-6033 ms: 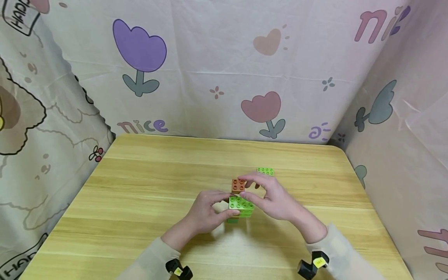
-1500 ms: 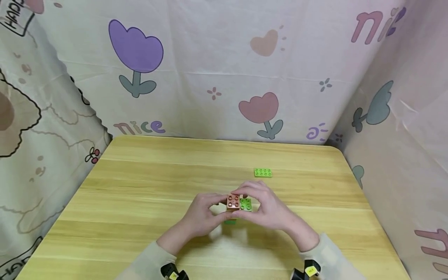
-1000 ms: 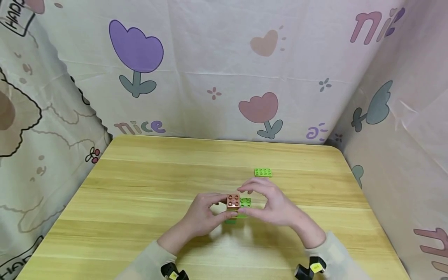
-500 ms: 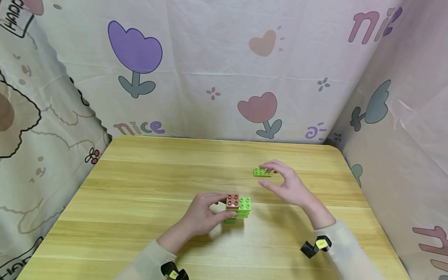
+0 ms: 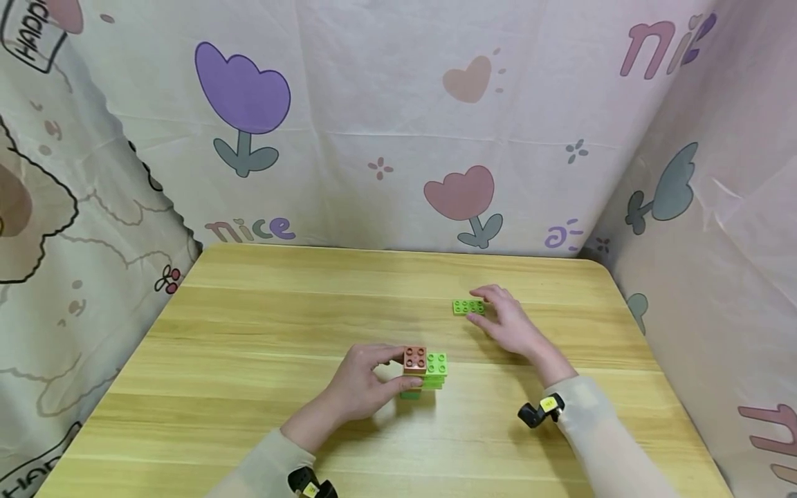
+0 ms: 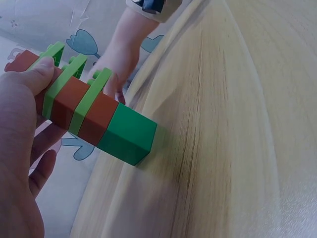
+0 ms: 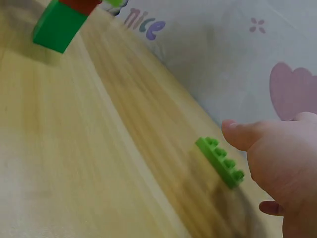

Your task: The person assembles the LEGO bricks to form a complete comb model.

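Note:
My left hand [image 5: 361, 384] grips a tower of toy building bricks [image 5: 414, 360] between thumb and fingers, high on its side. In the left wrist view the tower has a dark green brick [image 6: 130, 133] at its base, with reddish-brown bricks and thin light green plates alternating above. The plates jut out to one side, and a reddish-brown brick tops it. Farther back, a loose light green studded plate [image 5: 463, 307] lies flat on the table. My right hand [image 5: 509, 326] reaches over its right end, thumb and fingers apart; the right wrist view shows the thumb [image 7: 237, 134] just above the plate.
A wooden table [image 5: 280, 304] carries everything. Patterned cloth [image 5: 349, 90] hangs behind it and at both sides. A black wrist camera [image 5: 540, 411] sits on the right sleeve, another [image 5: 311, 484] on the left.
My right hand has fitted the reddish-brown brick onto the tower, let go of it, and moved back and right to the loose plate. My left hand still holds the tower.

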Demonstrator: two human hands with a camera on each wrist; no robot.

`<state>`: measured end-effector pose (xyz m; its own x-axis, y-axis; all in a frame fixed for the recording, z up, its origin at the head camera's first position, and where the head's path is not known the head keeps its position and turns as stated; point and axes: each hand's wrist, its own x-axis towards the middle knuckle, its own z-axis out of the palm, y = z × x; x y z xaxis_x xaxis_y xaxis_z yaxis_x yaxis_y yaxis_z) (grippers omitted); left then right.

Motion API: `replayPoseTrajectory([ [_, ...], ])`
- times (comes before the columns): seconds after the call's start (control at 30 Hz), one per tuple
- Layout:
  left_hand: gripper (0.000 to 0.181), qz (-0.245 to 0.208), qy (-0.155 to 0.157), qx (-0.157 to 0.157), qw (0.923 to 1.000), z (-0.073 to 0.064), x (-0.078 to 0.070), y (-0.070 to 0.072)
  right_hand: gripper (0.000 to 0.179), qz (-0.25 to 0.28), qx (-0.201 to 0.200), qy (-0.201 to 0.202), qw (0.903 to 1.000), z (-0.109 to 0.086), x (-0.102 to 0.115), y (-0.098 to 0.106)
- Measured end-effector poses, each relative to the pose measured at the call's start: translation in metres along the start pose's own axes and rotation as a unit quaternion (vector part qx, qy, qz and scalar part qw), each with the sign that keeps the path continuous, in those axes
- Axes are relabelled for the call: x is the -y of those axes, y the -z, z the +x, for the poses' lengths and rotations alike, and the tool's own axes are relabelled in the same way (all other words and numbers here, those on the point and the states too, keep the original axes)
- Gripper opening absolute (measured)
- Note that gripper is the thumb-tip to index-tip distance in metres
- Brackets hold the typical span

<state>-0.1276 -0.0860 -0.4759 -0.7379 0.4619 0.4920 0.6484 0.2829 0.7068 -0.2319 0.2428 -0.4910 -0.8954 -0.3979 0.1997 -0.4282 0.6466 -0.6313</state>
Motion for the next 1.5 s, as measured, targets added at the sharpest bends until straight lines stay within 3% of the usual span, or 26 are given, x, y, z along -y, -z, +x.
replayPoseTrajectory([
  [0.37,0.039,-0.004,0.003,0.004,1.0,0.0,0.0,0.001,0.051,-0.058,-0.017,-0.023,0.9979,0.005,-0.015,-0.015],
  [0.57,0.039,-0.01,0.011,0.006,0.9999,0.0,-0.002,0.001,0.04,-0.061,-0.017,-0.038,0.9973,0.006,-0.013,-0.017],
  [0.87,0.04,-0.011,0.02,0.013,0.9997,0.0,-0.002,0.002,0.039,-0.068,-0.014,-0.042,0.9967,0.005,-0.009,-0.015],
  [1.23,0.041,-0.007,0.024,0.012,0.9996,-0.001,-0.002,0.002,0.042,-0.047,-0.02,-0.033,0.9982,-0.001,0.012,-0.002],
  [1.5,0.041,-0.005,0.013,0.008,0.9999,-0.001,-0.001,0.002,0.038,-0.026,-0.039,0.014,0.9988,-0.013,0.035,0.011],
])
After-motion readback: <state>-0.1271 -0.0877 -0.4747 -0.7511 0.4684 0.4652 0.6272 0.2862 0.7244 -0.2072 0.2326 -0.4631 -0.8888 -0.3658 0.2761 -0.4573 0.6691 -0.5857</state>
